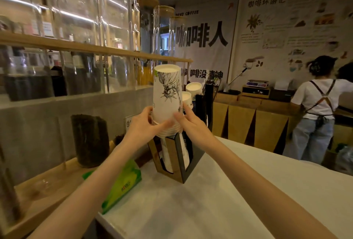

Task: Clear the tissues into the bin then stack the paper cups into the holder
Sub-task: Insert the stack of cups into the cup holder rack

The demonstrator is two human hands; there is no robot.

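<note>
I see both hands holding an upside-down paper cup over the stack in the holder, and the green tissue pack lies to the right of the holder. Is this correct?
Not quite. In the head view the green tissue pack lies to the left of the holder, not the right. The rest holds: the left hand and right hand hold the upside-down paper cup over the stack.

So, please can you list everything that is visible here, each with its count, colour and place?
paper cup: one, white with black drawing, upside down on the stack in the holder
holder: one, black and brown, on the counter
counter: one, white, front
tissue pack: one, green, left of holder
glass jars: several, clear, left shelf
person in apron: one, white shirt, far right
left hand: on the cup
right hand: on the cup
</note>
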